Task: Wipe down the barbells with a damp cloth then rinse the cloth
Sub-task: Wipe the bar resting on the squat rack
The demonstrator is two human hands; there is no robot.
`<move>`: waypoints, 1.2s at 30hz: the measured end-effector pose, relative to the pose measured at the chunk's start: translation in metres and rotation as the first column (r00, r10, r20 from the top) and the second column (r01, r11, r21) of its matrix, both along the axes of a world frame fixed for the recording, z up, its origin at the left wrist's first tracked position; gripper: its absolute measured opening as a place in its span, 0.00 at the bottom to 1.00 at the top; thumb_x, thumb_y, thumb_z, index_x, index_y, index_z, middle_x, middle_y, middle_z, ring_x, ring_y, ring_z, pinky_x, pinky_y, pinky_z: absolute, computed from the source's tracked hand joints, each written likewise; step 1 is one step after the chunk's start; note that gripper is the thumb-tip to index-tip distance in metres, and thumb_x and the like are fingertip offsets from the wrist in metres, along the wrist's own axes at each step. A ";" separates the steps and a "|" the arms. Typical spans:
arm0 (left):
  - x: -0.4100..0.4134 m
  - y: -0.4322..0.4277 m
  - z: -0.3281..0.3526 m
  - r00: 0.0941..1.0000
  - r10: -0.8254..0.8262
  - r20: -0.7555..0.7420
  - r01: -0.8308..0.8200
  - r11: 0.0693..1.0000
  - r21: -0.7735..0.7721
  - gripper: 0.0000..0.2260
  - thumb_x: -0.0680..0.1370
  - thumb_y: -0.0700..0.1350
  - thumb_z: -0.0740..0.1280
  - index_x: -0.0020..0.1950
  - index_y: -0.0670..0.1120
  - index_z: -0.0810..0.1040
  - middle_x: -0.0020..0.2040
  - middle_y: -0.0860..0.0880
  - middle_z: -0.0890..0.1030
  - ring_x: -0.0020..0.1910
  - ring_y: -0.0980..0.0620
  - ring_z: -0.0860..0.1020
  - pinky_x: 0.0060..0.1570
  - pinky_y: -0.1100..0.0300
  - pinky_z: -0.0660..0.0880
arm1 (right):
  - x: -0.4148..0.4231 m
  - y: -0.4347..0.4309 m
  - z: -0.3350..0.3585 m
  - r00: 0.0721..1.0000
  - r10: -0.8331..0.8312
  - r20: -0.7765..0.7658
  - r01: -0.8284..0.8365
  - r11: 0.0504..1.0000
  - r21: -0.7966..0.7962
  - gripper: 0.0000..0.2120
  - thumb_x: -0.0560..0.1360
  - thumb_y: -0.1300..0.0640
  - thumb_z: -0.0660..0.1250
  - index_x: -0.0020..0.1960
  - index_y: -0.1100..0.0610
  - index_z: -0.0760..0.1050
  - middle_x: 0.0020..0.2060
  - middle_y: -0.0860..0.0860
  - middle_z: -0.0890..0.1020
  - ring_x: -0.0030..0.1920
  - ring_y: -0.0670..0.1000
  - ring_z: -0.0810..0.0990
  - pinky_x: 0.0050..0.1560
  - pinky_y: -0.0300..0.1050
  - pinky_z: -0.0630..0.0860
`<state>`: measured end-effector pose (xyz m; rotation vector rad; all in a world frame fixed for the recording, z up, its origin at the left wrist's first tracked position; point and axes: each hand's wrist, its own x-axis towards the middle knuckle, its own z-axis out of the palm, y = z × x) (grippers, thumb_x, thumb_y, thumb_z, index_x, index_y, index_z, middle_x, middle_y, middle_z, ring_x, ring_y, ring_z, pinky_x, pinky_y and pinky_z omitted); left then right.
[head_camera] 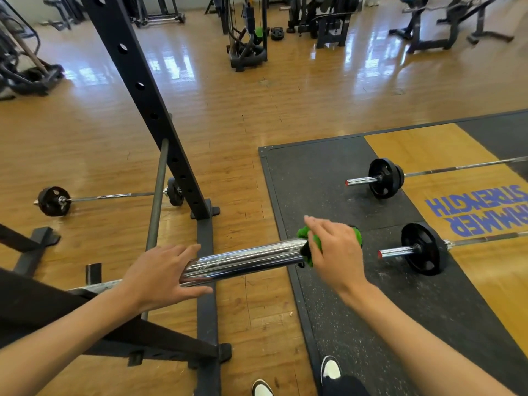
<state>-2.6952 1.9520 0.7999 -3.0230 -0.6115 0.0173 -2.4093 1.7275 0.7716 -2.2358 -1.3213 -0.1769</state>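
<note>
Two white-toed shoes (331, 368) stand at the bottom edge, one of them on the edge of a black platform (314, 178). Above them both bare forearms reach forward. The left hand (160, 274) is spread wide, fingers straight, laid over the inner part of a chrome sleeve (245, 258) with the thumb below it; whether the palm presses it I cannot tell. The right hand (334, 252) curls around a green cloth (315, 244) bunched over the sleeve's outer end, its index finger lifted. Just past that hand, a plated barbell (423, 248) lies on the platform, and a second barbell (384, 178) lies beyond it. To the left, a black rack upright (148, 95) rises from the wooden floor (228, 110), with a small barbell (54, 201) on the boards behind it. Dark machines (248, 38) line the far side.
</note>
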 end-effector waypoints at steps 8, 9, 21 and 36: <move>0.001 -0.001 0.001 0.997 0.031 -0.076 -0.030 1.000 0.005 0.42 0.67 0.83 0.39 0.63 0.56 0.70 0.46 0.58 0.81 0.38 0.61 0.78 0.38 0.65 0.78 | 0.043 0.003 0.020 0.946 -0.276 -0.167 0.230 0.940 -0.253 0.14 0.81 0.55 0.60 0.42 0.59 0.80 0.37 0.54 0.80 0.35 0.55 0.76 0.34 0.44 0.65; 0.001 -0.001 0.001 0.996 0.033 -0.080 -0.033 0.999 0.011 0.41 0.67 0.83 0.37 0.60 0.57 0.69 0.44 0.59 0.80 0.37 0.62 0.77 0.37 0.66 0.77 | 0.040 0.013 0.023 0.940 -0.315 -0.130 0.258 0.907 -0.332 0.16 0.80 0.54 0.60 0.37 0.58 0.77 0.32 0.53 0.78 0.32 0.54 0.74 0.31 0.43 0.62; 0.002 -0.004 -0.003 0.998 0.066 -0.017 -0.065 0.996 0.055 0.36 0.68 0.82 0.38 0.48 0.58 0.72 0.32 0.60 0.74 0.26 0.62 0.72 0.25 0.69 0.68 | 0.020 -0.009 0.009 0.929 -0.244 -0.278 0.232 0.970 -0.078 0.10 0.82 0.57 0.60 0.55 0.55 0.80 0.49 0.53 0.81 0.49 0.55 0.78 0.44 0.47 0.74; 0.003 0.000 -0.003 0.998 0.053 -0.041 -0.052 0.998 0.032 0.38 0.67 0.82 0.36 0.52 0.58 0.71 0.35 0.59 0.75 0.29 0.62 0.74 0.31 0.68 0.75 | 0.028 -0.027 -0.007 0.994 0.098 0.054 -0.100 0.994 0.053 0.16 0.79 0.53 0.57 0.55 0.58 0.81 0.48 0.51 0.82 0.50 0.53 0.78 0.57 0.51 0.76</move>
